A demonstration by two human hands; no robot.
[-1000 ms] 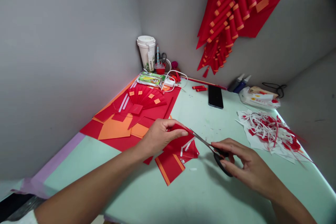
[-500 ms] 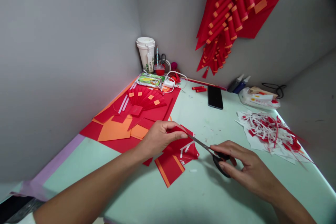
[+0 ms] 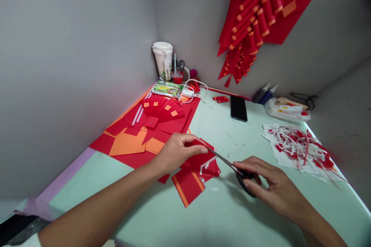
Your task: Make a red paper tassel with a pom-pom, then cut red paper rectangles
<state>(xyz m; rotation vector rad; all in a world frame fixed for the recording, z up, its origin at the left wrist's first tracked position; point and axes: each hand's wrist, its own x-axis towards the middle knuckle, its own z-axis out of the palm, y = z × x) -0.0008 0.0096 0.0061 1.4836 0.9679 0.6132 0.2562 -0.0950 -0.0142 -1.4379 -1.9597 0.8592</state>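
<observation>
My right hand (image 3: 269, 181) grips the black handles of a pair of scissors (image 3: 223, 159), whose blades point left and look nearly closed. At the blade tips, the thumb and forefinger of my left hand (image 3: 179, 150) are pinched together. What lies between them is too small to make out. Under the blades sits a pile of red paper pieces (image 3: 213, 168) with small white strips on them. A red paper piece with orange edge bands (image 3: 188, 188) lies in front, close below my left hand.
Red and orange paper sheets (image 3: 127, 142) and a pleated red fan (image 3: 162, 110) lie at the left. A phone (image 3: 238, 108), glue bottles (image 3: 266, 93) and paper scraps (image 3: 298, 146) are right. A lidded cup (image 3: 162, 60) stands in the corner; red paper firecrackers (image 3: 252, 23) hang above.
The whole view has shifted very slightly. Both hands and the scissors keep nearly the same pose over the red paper.
</observation>
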